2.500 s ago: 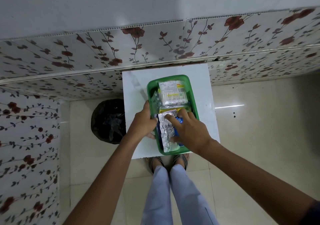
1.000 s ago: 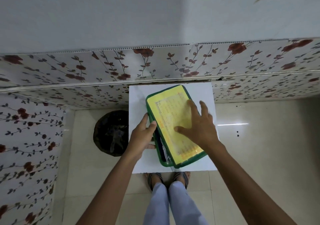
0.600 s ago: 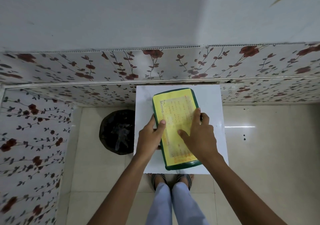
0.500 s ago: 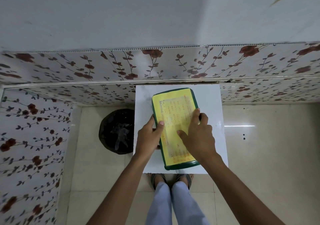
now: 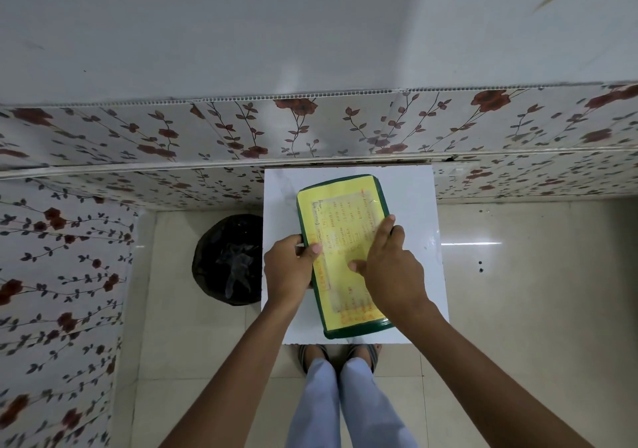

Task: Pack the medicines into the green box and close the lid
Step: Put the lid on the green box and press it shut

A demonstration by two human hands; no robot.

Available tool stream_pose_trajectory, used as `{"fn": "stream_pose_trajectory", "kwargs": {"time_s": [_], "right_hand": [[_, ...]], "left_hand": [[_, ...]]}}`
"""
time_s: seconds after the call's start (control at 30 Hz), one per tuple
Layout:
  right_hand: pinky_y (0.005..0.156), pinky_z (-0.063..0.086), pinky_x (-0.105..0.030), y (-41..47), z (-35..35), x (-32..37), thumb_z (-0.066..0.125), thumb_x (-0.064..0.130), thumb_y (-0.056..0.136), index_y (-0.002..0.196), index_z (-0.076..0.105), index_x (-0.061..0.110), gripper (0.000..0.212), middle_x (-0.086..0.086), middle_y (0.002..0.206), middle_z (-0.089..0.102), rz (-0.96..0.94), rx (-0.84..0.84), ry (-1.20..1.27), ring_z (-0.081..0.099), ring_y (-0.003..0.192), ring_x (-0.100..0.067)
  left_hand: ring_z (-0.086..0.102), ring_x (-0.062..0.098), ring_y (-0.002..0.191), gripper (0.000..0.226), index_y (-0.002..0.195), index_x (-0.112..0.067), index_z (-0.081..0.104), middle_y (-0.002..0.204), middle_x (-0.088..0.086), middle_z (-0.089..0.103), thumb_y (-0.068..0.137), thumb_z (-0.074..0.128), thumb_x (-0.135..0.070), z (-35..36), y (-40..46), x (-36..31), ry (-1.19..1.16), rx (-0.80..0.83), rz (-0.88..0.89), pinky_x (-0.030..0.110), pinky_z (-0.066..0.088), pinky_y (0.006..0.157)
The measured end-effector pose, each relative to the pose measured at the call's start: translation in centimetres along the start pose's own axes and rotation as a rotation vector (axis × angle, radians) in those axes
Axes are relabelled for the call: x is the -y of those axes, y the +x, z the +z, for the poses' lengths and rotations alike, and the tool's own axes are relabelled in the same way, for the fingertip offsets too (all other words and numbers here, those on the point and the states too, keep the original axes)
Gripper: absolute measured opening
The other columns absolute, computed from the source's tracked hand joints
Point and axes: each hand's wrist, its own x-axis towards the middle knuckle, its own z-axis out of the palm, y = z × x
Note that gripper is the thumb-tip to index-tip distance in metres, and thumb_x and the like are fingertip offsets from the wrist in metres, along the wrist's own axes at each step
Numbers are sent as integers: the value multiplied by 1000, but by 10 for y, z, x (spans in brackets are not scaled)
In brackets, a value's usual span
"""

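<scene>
The green box (image 5: 359,331) lies on a small white table (image 5: 414,206) with its lid (image 5: 340,206) down flat; the lid bears a yellow printed label. The medicines are hidden inside. My left hand (image 5: 288,270) grips the box's left edge, thumb on top of the lid. My right hand (image 5: 393,268) rests on the lid's right half, fingers pressing over the right edge and thumb on the label.
A black bin with a plastic liner (image 5: 229,259) stands on the tiled floor left of the table. A flower-patterned wall panel (image 5: 310,130) runs behind the table and along the left. My legs and sandalled feet (image 5: 340,358) are at the table's near edge.
The lid went onto the open box over the medicines and came down flat. Both hands shifted to the box's sides and now press on the lid.
</scene>
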Motion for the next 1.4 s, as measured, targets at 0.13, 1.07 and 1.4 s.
{"fn": "stream_pose_trajectory", "kwargs": {"time_s": [0.13, 1.07, 1.4], "right_hand": [[67, 52, -33, -2, -1, -10, 41, 37, 95, 145, 2, 5, 71, -13, 141, 37, -52, -57, -9, 64, 85, -27], [75, 55, -35, 30, -47, -44, 57, 34, 88, 100, 59, 5, 31, -8, 96, 64, 308, 265, 681, 63, 87, -25], [78, 53, -34, 95, -64, -28, 55, 33, 90, 100, 62, 3, 32, -8, 93, 63, 282, 107, 843, 59, 85, -25]], "left_hand": [[68, 26, 73, 14, 92, -7, 69, 83, 8, 69, 81, 68, -16, -2, 3, -3, -63, -12, -53, 49, 59, 63], [67, 27, 87, 25, 107, -6, 63, 98, 15, 69, 83, 63, -2, -6, 18, -23, -228, 178, -209, 41, 56, 78], [66, 35, 96, 17, 70, -13, 60, 102, 18, 70, 83, 67, -22, 8, 74, -47, -177, 59, -188, 53, 55, 85]]}}
